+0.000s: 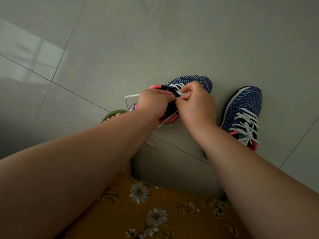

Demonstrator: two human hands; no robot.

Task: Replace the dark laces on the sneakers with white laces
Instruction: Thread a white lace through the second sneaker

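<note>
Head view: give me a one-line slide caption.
Both hands, left hand and right hand, thread a white lace through one sneaker; second sneaker sits laced alongside.

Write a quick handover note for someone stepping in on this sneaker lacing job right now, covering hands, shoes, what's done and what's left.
Left hand: grips the collar side of the sneaker being laced, steadying it on the tiled floor.
Right hand: pinches the white lace at the eyelets.
Loose lace ends trail off to the left and under the wrists.
Second sneaker: stands to the right, apart, with white laces crossed through its eyelets and knotted.
Done: second sneaker. No dark laces are in sight.
Left: finish threading the upper eyelets of the held shoe, even out the ends, tie.
</note>
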